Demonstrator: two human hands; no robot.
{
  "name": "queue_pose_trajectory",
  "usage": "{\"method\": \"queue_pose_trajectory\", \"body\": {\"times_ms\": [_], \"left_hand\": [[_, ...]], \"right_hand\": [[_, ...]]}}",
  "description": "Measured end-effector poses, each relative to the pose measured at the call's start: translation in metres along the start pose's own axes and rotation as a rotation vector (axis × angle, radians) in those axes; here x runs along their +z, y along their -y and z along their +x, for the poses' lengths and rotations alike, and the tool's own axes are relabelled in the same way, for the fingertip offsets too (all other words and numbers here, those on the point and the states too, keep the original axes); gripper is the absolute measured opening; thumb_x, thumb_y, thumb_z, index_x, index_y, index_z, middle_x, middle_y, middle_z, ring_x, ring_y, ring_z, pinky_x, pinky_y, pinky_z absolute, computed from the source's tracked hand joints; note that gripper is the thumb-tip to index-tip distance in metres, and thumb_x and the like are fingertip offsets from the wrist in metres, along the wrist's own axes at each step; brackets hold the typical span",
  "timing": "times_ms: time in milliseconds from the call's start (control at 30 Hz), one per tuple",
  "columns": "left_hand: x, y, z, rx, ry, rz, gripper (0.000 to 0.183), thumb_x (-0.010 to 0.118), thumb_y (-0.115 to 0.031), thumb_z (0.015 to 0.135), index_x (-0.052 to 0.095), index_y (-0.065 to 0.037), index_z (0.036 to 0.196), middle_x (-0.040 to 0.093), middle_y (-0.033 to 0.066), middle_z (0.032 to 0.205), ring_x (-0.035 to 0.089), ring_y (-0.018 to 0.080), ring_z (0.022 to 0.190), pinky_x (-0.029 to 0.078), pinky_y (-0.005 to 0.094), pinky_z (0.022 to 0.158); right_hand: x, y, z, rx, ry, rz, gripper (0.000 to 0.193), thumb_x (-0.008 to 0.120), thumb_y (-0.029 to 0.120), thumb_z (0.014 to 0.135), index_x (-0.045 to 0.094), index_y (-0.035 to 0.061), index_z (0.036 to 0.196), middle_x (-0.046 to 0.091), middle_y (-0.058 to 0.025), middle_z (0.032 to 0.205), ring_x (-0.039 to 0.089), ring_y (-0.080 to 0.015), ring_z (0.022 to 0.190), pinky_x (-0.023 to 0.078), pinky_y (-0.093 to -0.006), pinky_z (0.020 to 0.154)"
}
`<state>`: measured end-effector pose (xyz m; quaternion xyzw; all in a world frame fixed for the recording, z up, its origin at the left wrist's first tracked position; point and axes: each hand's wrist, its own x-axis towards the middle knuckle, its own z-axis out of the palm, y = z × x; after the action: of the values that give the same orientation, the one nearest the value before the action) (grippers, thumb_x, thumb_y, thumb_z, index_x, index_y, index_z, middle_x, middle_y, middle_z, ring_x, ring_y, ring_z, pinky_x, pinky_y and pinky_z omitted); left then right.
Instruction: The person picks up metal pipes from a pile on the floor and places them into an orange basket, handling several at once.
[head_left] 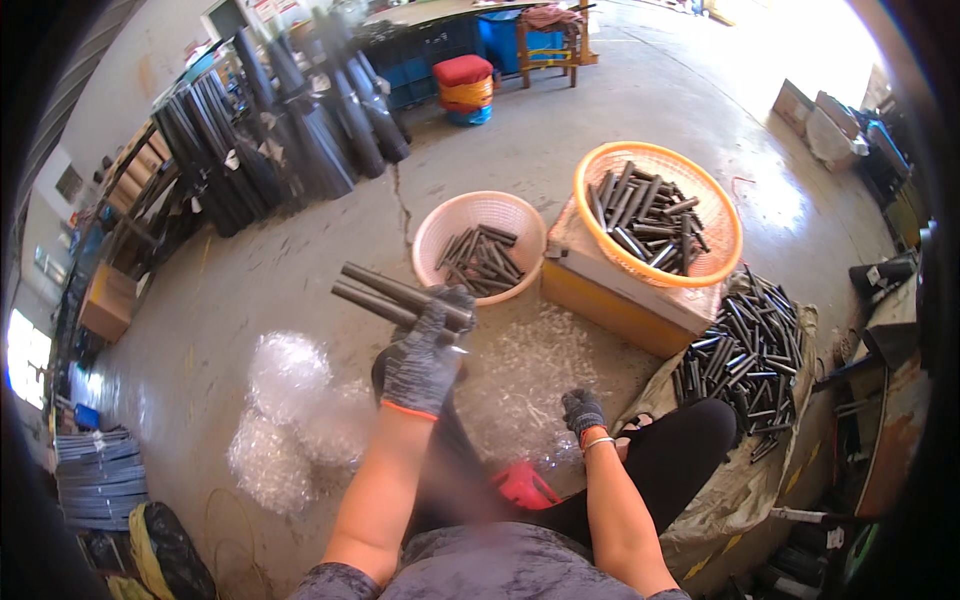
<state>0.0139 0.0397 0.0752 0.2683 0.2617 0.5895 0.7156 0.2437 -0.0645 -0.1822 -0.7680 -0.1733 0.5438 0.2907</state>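
My left hand [418,365], in a grey knit glove with an orange cuff, is raised in front of me. Its fingers wrap around a small bunch of dark tubes [378,288], whose ends stick out to the upper left. Lower down by my right knee, my gloved right hand [583,412] has its fingers curled in; whatever they hold, if anything, is hidden. Beyond my left hand stands a pink plastic basket [430,225] with short dark tubes [482,262] inside. To its right, an orange-rimmed basket [728,215] full of similar tubes [650,212] rests on a cardboard box [620,300].
A large heap of dark tubes [750,350] lies on a sack sheet [690,500] at the right. Clear plastic wrap [285,390] covers floor at left and between my legs. Long black tubes [290,130] stand far left, near a red-topped stool [463,85]. Coiled hose [98,480] lies lower left.
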Motion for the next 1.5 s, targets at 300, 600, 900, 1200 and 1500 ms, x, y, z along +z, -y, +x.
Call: {"method": "queue_pose_trajectory", "body": {"times_ms": [300,600,900,1200,1500], "left_hand": [[0.004,0.005,-0.017,-0.027,0.073,0.116,0.030,0.064,-0.007,0.083,0.054,0.003,0.110,0.062,0.0141,0.104,0.059,0.0238,0.096,0.048,0.0342,0.086],[0.001,-0.012,-0.010,0.036,-0.048,0.180,0.029,0.065,-0.004,0.082,0.055,0.001,0.109,0.063,0.0099,0.101,0.060,0.0157,0.094,0.047,0.0231,0.079],[0.007,-0.028,-0.006,0.025,-0.073,0.070,0.028,0.063,-0.002,0.083,0.053,0.003,0.109,0.061,0.0141,0.104,0.059,0.0238,0.100,0.048,0.0301,0.087],[0.012,0.006,-0.014,-0.036,0.006,0.050,0.031,0.065,-0.004,0.081,0.054,0.003,0.109,0.062,0.0143,0.104,0.060,0.0246,0.098,0.048,0.0331,0.088],[0.003,-0.005,-0.007,-0.015,-0.118,0.364,0.031,0.062,-0.005,0.085,0.052,0.005,0.113,0.061,0.0141,0.105,0.060,0.0225,0.098,0.048,0.0287,0.088]], "right_hand": [[0.033,0.160,-0.169,-0.814,0.431,0.506,0.050,0.065,0.022,0.084,0.045,0.0045,0.127,0.058,-0.0138,0.107,0.060,-0.0162,0.067,0.050,-0.0299,0.062],[0.042,0.094,-0.096,-0.660,0.410,0.292,0.025,0.057,0.028,0.089,0.063,0.0035,0.086,0.058,-0.0068,0.067,0.055,-0.0152,0.059,0.044,-0.0290,0.055],[0.025,0.007,-0.023,-0.130,-0.030,0.097,0.042,0.061,0.024,0.084,0.049,0.0061,0.120,0.061,-0.0137,0.093,0.060,-0.0211,0.058,0.048,-0.0308,0.051],[0.059,0.160,-0.173,-0.787,0.614,0.567,0.036,0.061,0.022,0.088,0.049,0.0058,0.118,0.058,-0.0093,0.098,0.054,-0.0118,0.057,0.044,-0.0243,0.051],[0.012,-0.076,0.046,-0.155,-0.157,-0.218,0.039,0.056,0.038,0.082,0.063,0.0021,0.097,0.064,-0.0211,0.091,0.061,-0.0359,0.080,0.047,-0.0418,0.073]]}}
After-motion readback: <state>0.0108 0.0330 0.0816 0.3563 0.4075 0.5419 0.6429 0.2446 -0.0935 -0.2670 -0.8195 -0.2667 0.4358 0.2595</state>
